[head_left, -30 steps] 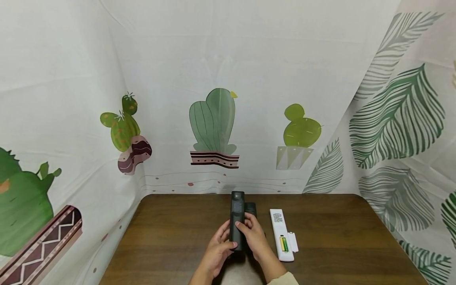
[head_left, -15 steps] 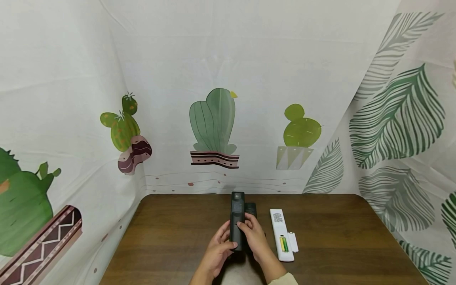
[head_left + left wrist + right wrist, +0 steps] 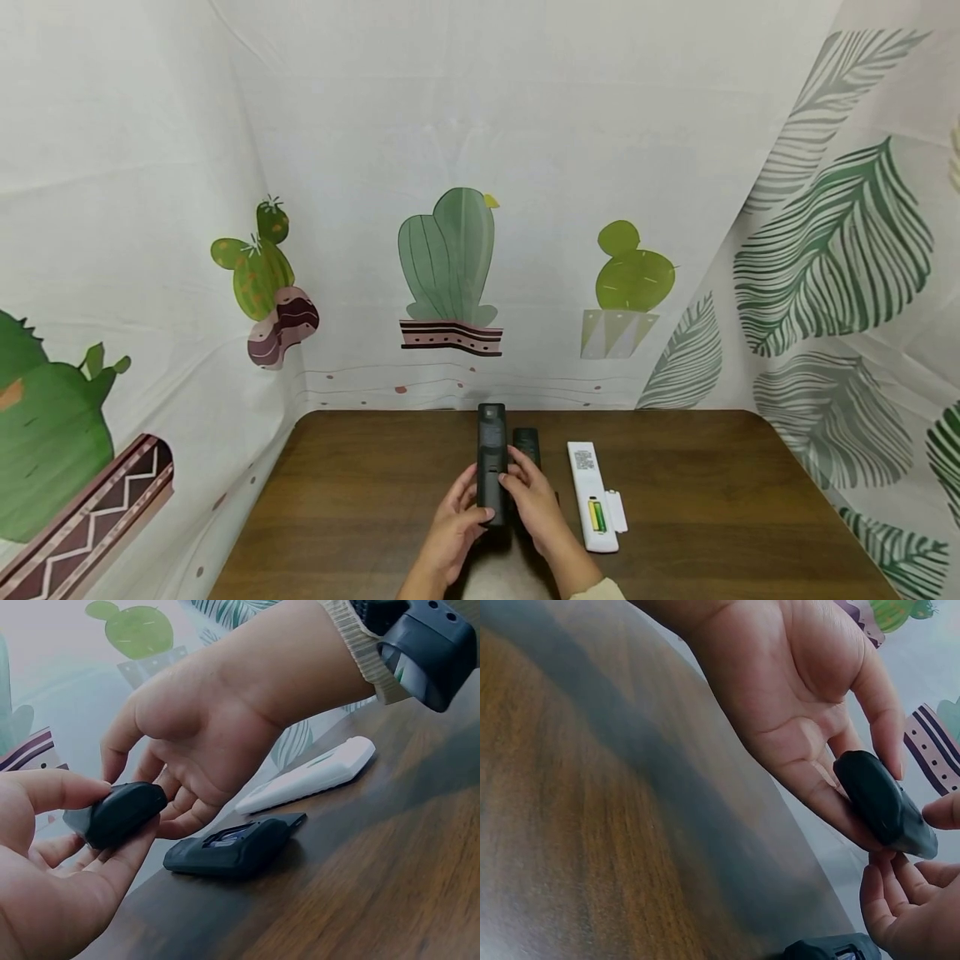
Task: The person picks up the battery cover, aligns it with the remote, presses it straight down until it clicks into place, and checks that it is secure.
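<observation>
Both hands hold a black remote control point(image 3: 492, 437) off the table, its back facing up in the head view. My left hand point(image 3: 452, 533) grips its near end, thumb on top and fingers beneath. My right hand point(image 3: 538, 507) holds the right side, thumb tip on the back near a small notch. Beside and partly behind that hand, a second black remote control point(image 3: 232, 847) lies with its battery compartment open and a cover point(image 3: 296, 820) at its side. To the right lies a white remote control point(image 3: 587, 467); yellow and green batteries point(image 3: 597, 515) show in its compartment.
A white battery cover point(image 3: 616, 510) lies against the white remote's right side. The brown wooden table point(image 3: 360, 483) ends at a hanging cloth point(image 3: 540, 167) printed with cacti and leaves, which also encloses both sides.
The held black remote and both hands have shifted slightly left, showing more of the second black remote. The white remote has stayed in place.
</observation>
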### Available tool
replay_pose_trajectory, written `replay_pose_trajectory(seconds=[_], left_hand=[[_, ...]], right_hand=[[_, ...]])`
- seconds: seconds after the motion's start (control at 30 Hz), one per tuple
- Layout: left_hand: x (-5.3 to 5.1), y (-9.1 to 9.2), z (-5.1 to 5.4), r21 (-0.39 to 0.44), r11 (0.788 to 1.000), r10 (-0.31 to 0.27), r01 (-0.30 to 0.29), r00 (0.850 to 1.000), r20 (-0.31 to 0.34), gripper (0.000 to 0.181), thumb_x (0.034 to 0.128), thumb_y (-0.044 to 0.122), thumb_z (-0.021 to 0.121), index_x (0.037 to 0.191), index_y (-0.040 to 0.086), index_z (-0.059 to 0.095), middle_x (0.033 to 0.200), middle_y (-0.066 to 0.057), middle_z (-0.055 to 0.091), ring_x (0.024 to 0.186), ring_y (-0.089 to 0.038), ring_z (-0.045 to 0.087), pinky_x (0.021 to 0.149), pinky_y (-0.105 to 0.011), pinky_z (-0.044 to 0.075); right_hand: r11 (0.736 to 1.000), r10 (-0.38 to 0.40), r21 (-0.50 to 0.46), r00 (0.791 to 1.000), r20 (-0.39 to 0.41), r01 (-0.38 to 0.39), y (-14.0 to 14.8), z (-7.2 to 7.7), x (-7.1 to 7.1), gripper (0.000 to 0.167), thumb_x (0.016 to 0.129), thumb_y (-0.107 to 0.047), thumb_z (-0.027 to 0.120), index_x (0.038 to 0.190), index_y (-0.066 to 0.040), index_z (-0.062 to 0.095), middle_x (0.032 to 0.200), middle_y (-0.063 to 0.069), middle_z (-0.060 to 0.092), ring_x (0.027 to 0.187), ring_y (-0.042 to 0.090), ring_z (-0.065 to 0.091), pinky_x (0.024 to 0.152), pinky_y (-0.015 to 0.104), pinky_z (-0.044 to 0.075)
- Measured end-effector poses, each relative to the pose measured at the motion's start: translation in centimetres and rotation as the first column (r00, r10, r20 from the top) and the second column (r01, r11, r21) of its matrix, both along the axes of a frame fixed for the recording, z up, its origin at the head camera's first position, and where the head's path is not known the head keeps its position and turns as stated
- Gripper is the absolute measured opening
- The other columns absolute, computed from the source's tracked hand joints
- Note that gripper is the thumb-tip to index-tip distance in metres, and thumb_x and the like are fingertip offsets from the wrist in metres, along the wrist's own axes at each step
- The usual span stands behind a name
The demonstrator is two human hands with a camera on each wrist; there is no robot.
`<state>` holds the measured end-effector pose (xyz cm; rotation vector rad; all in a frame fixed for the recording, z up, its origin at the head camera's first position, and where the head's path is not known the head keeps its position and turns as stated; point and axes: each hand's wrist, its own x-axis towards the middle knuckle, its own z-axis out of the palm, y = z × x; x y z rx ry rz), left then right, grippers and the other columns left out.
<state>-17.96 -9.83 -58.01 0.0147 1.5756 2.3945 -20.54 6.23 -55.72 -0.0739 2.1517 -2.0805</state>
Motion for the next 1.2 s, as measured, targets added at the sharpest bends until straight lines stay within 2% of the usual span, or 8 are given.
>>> replay_pose_trajectory(seconds=[0.33,0.57,0.77,0.97,1.2], left_hand=[[-0.3,-0.5,-0.4,0.021,0.999,0.025,-0.024,1.0,-0.019,0.084,0.0882,0.0,0.061,0.161,0.011,0.022,0.145,-0.01,0.052,0.117,-0.02,0.062,0.096,-0.036,0.051],[-0.3,-0.7,-0.3,0.011,0.999,0.044,-0.044,0.998,-0.034,0.085,0.0872,-0.001,0.061,0.161,0.009,0.021,0.144,-0.011,0.052,0.115,-0.018,0.063,0.096,-0.037,0.05],[-0.2,-0.9,-0.2,-0.015,0.998,0.059,-0.06,0.998,-0.028,0.085,0.0872,0.001,0.061,0.161,0.008,0.02,0.146,-0.013,0.051,0.114,-0.017,0.063,0.096,-0.037,0.049],[-0.1,-1.1,-0.1,-0.033,0.997,0.071,-0.072,0.997,-0.01,0.085,0.0881,0.001,0.06,0.162,0.008,0.019,0.146,-0.015,0.052,0.112,-0.016,0.063,0.094,-0.034,0.049],[-0.2,-1.4,-0.4,-0.047,0.996,0.082,-0.082,0.997,0.005,0.085,0.0885,0.002,0.06,0.162,0.01,0.019,0.147,-0.019,0.05,0.112,-0.017,0.063,0.092,-0.033,0.049]], right_hand=[[1.0,-0.013,0.005,1.0,-0.003,0.013,-0.3,-0.2,0.2,0.058,0.1,-0.018,0.057,0.154,-0.005,0.04,0.134,0.024,0.058,0.116,0.027,0.061,0.097,0.049,0.052],[1.0,0.008,0.02,1.0,-0.006,-0.008,-0.6,-0.3,0.5,0.058,0.098,-0.019,0.06,0.152,-0.004,0.043,0.129,0.022,0.06,0.11,0.022,0.062,0.091,0.038,0.054],[0.999,0.026,0.033,1.0,0.002,-0.026,-0.9,-0.6,0.6,0.059,0.097,-0.017,0.061,0.151,-0.003,0.043,0.126,0.021,0.06,0.107,0.02,0.06,0.086,0.03,0.05],[0.998,0.05,0.032,0.999,0.013,-0.051,-1.1,-0.8,0.8,0.06,0.097,-0.016,0.062,0.152,-0.001,0.042,0.121,0.021,0.059,0.099,0.018,0.059,0.084,0.032,0.051],[0.997,0.058,0.045,0.998,0.011,-0.058,-1.4,-1.1,0.9,0.061,0.096,-0.015,0.063,0.151,0.0,0.042,0.122,0.023,0.06,0.1,0.02,0.061,0.08,0.031,0.051]])
